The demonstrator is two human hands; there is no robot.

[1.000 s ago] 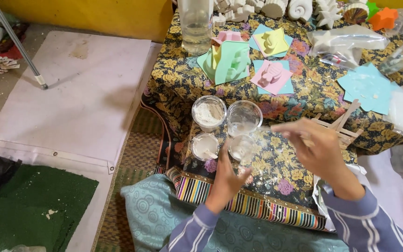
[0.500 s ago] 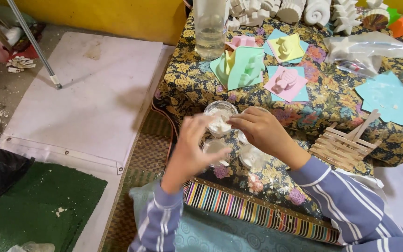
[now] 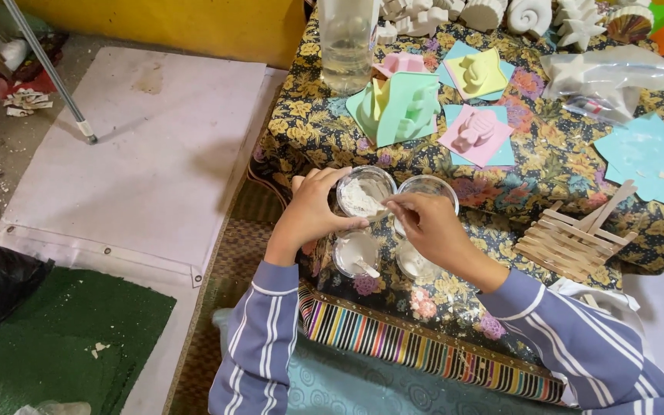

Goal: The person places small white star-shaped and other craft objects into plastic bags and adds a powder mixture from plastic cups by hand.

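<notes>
A clear cup of white powder [image 3: 361, 197] stands on the flower-patterned table [image 3: 309, 127]. My left hand [image 3: 313, 211] wraps around its left side and holds it. My right hand [image 3: 428, 227] is closed on a thin pale stick [image 3: 384, 204] whose tip reaches into the powder. A second clear cup [image 3: 430, 187] stands just right of the first, partly behind my right hand. Nearer to me are two shallow round containers of white paste [image 3: 355, 252], the right one [image 3: 413, 265] half hidden under my right wrist.
A tall clear jug of water [image 3: 345, 42] stands at the table's far edge. Pastel moulds [image 3: 403, 107] lie behind the cups, with white plaster casts [image 3: 493, 11] beyond them. A raft of wooden sticks [image 3: 578, 240] lies at the right. On the floor to the left are a white sheet [image 3: 140, 154] and a green mat [image 3: 40, 353].
My left hand rose from the near edge and took hold of the powder cup. My right hand came in from the right and put the stick into the powder.
</notes>
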